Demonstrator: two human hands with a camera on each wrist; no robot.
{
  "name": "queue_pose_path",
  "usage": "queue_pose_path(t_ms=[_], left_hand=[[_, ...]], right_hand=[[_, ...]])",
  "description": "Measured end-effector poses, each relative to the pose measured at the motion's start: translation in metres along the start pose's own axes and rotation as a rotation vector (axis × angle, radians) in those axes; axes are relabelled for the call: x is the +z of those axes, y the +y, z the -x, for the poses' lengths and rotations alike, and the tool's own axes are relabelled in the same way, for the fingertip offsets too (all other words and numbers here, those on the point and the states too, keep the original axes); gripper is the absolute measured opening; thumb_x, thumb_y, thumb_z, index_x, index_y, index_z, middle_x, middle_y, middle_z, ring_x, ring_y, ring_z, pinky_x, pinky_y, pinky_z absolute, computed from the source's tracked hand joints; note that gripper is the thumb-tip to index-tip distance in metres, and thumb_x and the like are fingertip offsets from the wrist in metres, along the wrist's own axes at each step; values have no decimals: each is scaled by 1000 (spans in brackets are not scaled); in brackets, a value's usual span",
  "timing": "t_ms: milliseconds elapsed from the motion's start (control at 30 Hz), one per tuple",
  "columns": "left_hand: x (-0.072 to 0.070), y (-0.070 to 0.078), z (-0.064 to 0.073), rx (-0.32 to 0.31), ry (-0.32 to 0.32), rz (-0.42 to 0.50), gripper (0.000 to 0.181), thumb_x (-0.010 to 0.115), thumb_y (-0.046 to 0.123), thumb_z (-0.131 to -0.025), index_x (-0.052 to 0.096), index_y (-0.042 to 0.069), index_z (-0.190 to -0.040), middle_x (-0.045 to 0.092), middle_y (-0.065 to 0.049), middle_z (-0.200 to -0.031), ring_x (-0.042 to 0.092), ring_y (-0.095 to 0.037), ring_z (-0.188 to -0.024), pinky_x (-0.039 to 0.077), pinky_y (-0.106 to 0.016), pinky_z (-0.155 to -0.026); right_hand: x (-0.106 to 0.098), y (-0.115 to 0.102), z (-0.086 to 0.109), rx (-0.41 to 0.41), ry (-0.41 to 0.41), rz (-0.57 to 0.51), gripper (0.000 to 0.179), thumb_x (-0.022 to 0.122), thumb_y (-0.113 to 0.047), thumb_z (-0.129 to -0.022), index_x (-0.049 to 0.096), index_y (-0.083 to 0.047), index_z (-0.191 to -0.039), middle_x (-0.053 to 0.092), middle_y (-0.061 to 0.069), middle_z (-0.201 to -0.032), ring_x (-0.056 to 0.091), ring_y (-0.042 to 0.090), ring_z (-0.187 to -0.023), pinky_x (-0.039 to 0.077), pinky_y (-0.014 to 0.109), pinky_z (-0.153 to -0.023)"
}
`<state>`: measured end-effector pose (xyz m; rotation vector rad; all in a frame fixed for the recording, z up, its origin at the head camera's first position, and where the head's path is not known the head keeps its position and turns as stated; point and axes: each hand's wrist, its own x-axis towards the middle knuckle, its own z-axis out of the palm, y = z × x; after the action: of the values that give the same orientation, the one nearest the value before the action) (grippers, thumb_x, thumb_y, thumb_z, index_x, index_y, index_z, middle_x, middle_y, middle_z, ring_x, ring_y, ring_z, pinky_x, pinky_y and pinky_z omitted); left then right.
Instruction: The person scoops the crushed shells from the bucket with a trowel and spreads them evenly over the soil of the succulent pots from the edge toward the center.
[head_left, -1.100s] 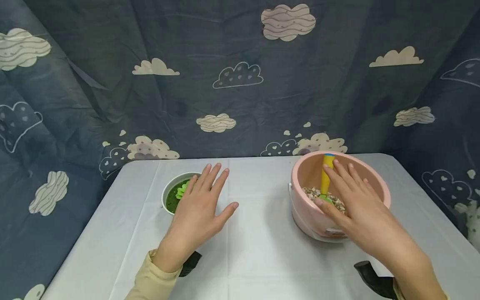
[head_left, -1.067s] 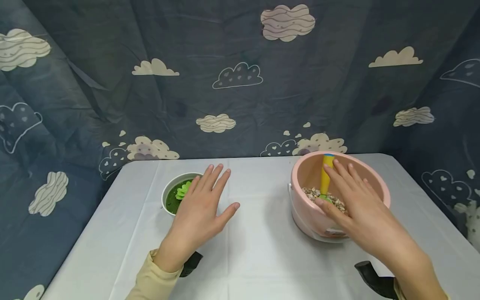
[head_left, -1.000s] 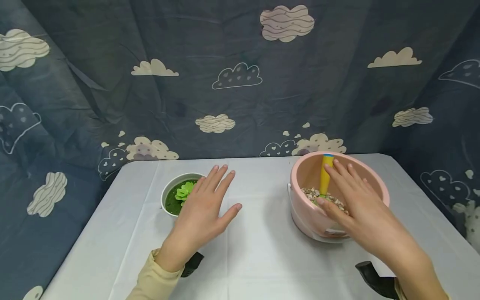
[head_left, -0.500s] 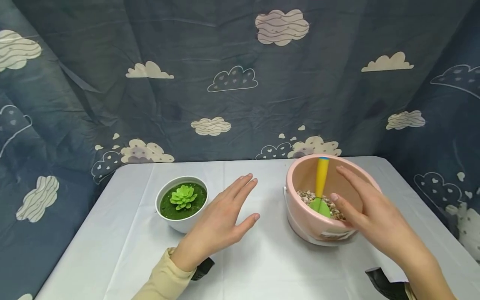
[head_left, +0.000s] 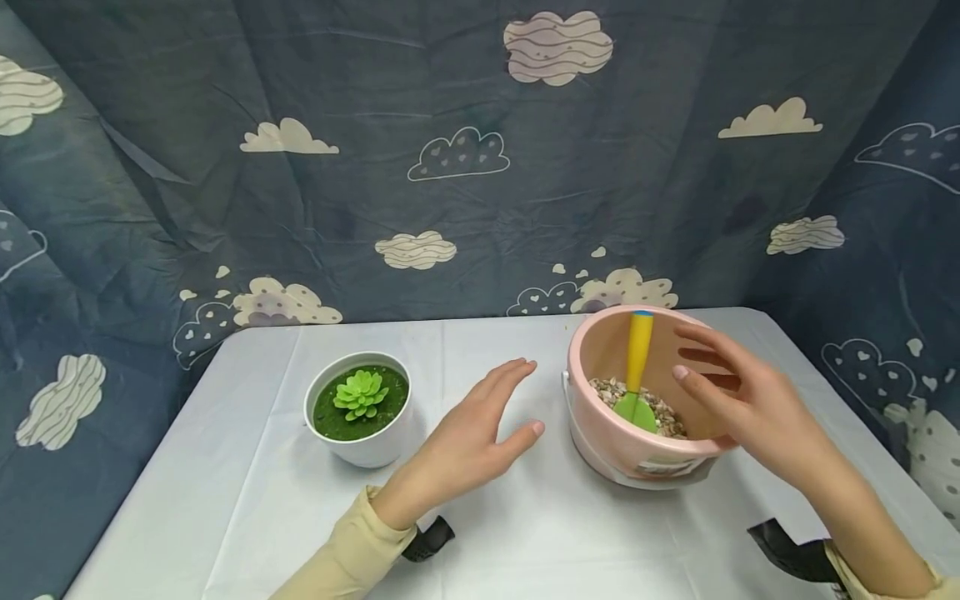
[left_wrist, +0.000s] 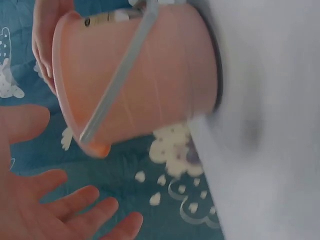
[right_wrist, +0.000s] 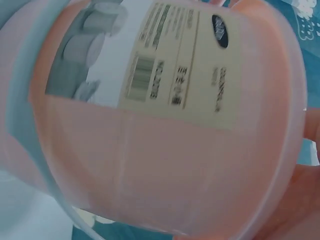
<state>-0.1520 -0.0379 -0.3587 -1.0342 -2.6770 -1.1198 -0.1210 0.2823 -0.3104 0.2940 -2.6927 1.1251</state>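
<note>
A pink bucket (head_left: 611, 450) stands on the right of the table, holding pebbles (head_left: 667, 414) and a small trowel (head_left: 637, 358) with a yellow handle and green blade. My right hand (head_left: 765, 412) is over the bucket's right rim, thumb and fingers apart and above the opening, holding nothing. In the right wrist view its fingers show just past the rim, beside the labelled bucket wall (right_wrist: 165, 155). My left hand (head_left: 468, 442) hovers between the bucket and a white pot (head_left: 375, 450), empty, fingers extended; the left wrist view shows its spread fingers (left_wrist: 80, 200) facing the bucket (left_wrist: 165, 80).
In the white pot sits a green succulent (head_left: 360, 394) on dark green ground. White cloth covers the table (head_left: 255, 500). Behind it hangs a dark blue cloud-print curtain (head_left: 360, 208). Black straps (head_left: 429, 540) are at both wrists.
My left hand has moved right, away from the white pot, uncovering the succulent. My right hand has shifted right from over the trowel to the bucket's right rim. The view has turned slightly.
</note>
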Motion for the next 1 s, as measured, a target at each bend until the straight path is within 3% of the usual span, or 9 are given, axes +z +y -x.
queue_pose_path(t_ms=[133, 433, 500, 667, 1000], left_hand=[[8, 3, -6, -65, -15, 112, 65, 54, 46, -98, 27, 26, -154, 29, 10, -156, 28, -9, -141, 32, -39, -111], [23, 13, -24, -118, -22, 275, 69, 55, 53, -95, 24, 35, -154, 29, 13, -154, 36, -12, -138, 38, -45, -106], [25, 15, -27, -121, -22, 288, 71, 54, 55, -95, 22, 36, -155, 28, 13, -155, 37, -13, -137, 38, -47, -105], [32, 17, -33, -129, -35, 281, 75, 53, 60, -94, 16, 39, -156, 25, 13, -157, 33, -13, -140, 35, -49, -108], [40, 12, -57, -106, -58, 329, 81, 58, 60, -90, 22, 33, -157, 28, 8, -155, 34, -11, -138, 34, -46, -108]], right_hand=[[-4, 8, -12, -21, -41, -22, 55, 61, -22, -99, 41, -14, -150, 51, 17, -139, 57, 16, -115, 44, 8, -79], [-15, 20, -40, -66, -136, -32, 50, 61, -15, -99, 45, -6, -145, 54, 23, -135, 61, 4, -105, 47, 11, -78], [-16, 21, -46, -73, -177, -32, 50, 61, -15, -99, 44, -6, -145, 56, 23, -133, 63, 10, -107, 47, 12, -79], [-15, 23, -62, -98, -285, -64, 54, 60, -13, -99, 39, -6, -148, 55, 23, -134, 56, 42, -118, 48, 16, -83], [-9, 31, -74, -140, -362, -133, 50, 56, -6, -100, 40, -7, -147, 51, 19, -138, 52, 44, -122, 50, 22, -86]])
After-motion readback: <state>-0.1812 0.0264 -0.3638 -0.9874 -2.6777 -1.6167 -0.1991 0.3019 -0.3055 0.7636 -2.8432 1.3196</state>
